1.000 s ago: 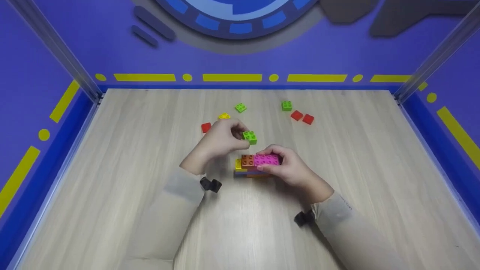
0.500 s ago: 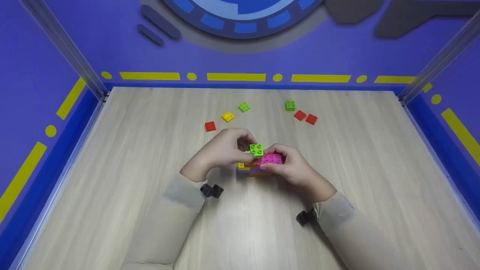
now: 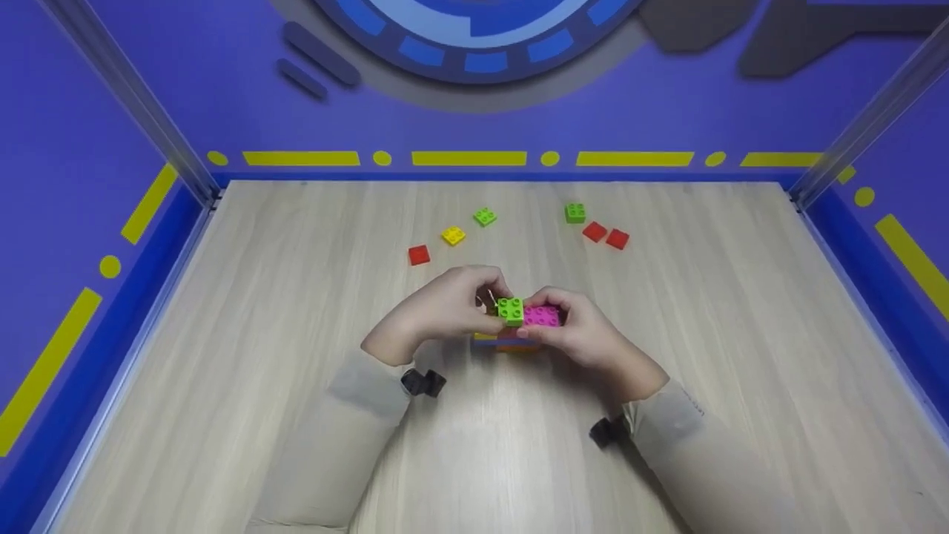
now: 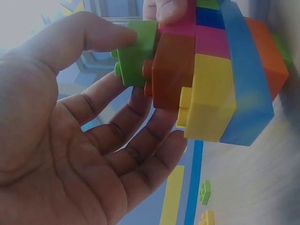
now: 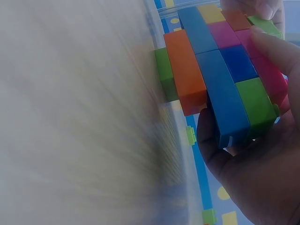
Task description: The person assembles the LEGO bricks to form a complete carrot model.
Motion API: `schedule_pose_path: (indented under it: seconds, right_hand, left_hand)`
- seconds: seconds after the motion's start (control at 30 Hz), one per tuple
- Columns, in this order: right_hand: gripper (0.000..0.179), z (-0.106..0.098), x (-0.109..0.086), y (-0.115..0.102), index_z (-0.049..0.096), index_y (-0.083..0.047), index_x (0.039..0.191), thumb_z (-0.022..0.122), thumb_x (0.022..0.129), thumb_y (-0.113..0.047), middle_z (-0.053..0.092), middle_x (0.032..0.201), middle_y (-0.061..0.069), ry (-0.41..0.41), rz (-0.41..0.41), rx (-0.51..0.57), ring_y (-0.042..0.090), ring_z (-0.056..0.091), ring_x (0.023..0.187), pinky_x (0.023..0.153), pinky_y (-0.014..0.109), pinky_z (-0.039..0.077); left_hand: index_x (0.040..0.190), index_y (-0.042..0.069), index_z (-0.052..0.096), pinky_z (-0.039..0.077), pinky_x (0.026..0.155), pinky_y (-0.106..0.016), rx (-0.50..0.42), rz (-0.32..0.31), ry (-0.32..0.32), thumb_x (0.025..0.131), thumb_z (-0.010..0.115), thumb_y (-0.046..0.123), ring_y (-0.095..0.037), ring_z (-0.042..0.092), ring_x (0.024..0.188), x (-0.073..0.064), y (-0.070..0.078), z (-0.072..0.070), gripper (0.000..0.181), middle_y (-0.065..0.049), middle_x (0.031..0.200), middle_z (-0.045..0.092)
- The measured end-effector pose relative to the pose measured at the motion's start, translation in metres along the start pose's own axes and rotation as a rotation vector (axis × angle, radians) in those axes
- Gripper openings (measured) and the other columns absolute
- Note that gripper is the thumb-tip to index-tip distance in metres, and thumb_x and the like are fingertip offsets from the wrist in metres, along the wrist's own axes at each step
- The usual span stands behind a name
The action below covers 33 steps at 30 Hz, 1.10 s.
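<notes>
With thumb and fingers, my left hand (image 3: 445, 305) pinches a lime-green toy brick (image 3: 510, 311), its studs facing up. It sits against the top of the brown brick (image 4: 174, 70) in the left wrist view, where some brown studs still show. My right hand (image 3: 589, 330) grips the built stack at its right end, thumb on the pink brick (image 3: 543, 317). In the right wrist view the stack has light blue bricks (image 5: 227, 98), a dark blue brick (image 5: 238, 63), an orange brick (image 5: 185, 72) and a green brick (image 5: 165, 75) at its base. Whether the lime brick is fully seated, I cannot tell.
Beyond the hands lie a red flat brick (image 3: 419, 255), a yellow brick (image 3: 453, 236) and a lime brick (image 3: 485, 216). Farther right are a green brick (image 3: 575, 213) and two red flat pieces (image 3: 594, 231). Blue walls (image 3: 474, 126) enclose the wooden table (image 3: 311, 245).
My left hand has brought the lime-green brick down and to the right, from above the stack onto the brown brick beside the pink one. My right hand has kept its grip, nearly still.
</notes>
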State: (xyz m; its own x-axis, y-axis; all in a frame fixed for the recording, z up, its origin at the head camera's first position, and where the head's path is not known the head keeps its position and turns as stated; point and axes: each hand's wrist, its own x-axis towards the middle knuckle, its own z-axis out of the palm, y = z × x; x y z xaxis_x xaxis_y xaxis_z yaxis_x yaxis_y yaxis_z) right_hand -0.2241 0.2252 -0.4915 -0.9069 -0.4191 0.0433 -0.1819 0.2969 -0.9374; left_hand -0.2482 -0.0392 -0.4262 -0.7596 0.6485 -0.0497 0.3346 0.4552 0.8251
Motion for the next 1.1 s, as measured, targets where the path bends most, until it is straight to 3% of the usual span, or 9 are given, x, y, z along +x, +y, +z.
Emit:
schedule_pose_path:
  seconds: [0.2, 0.43, 0.8, 1.1]
  right_hand:
    - [0.032, -0.001, 0.001, 0.000, 0.076, 0.000, 0.123, 0.090, 0.097, -0.012, 0.074, 0.116, 0.013, -0.003, 0.006, -0.004, 0.020, 0.064, 0.100, 0.080, 0.021, 0.056]
    - [0.033, -0.001, 0.001, 0.000, 0.076, 0.000, 0.123, 0.091, 0.096, -0.011, 0.074, 0.115, 0.012, 0.009, 0.003, -0.014, 0.019, 0.064, 0.098, 0.079, 0.022, 0.055]
    - [0.033, 0.001, 0.001, 0.002, 0.076, 0.002, 0.121, 0.092, 0.094, -0.008, 0.075, 0.114, 0.009, 0.012, -0.003, -0.004, 0.018, 0.065, 0.098, 0.081, 0.022, 0.055]
    - [0.036, 0.000, 0.000, 0.000, 0.074, 0.000, 0.123, 0.092, 0.095, -0.012, 0.073, 0.114, 0.010, -0.004, 0.038, -0.013, 0.020, 0.065, 0.101, 0.082, 0.022, 0.056]
  left_hand:
    - [0.115, 0.015, 0.074, 0.063, 0.096, -0.040, -0.002, -0.039, -0.004, 0.098, 0.086, 0.028, -0.028, 0.076, 0.117, -0.001, 0.003, 0.000, 0.025, -0.003, 0.122, 0.078]
    - [0.115, 0.017, 0.071, 0.061, 0.099, -0.042, -0.011, -0.105, -0.012, 0.104, 0.084, 0.026, -0.025, 0.074, 0.121, -0.002, 0.009, 0.005, 0.020, -0.001, 0.130, 0.077]
    - [0.111, 0.021, 0.074, 0.055, 0.089, -0.036, -0.013, -0.131, 0.037, 0.102, 0.086, 0.028, -0.018, 0.069, 0.098, -0.004, 0.008, 0.012, 0.016, 0.000, 0.123, 0.076]
    - [0.112, 0.020, 0.076, 0.053, 0.079, -0.031, -0.011, -0.136, 0.062, 0.104, 0.083, 0.023, -0.010, 0.065, 0.082, -0.005, 0.012, 0.017, 0.011, 0.002, 0.118, 0.076]
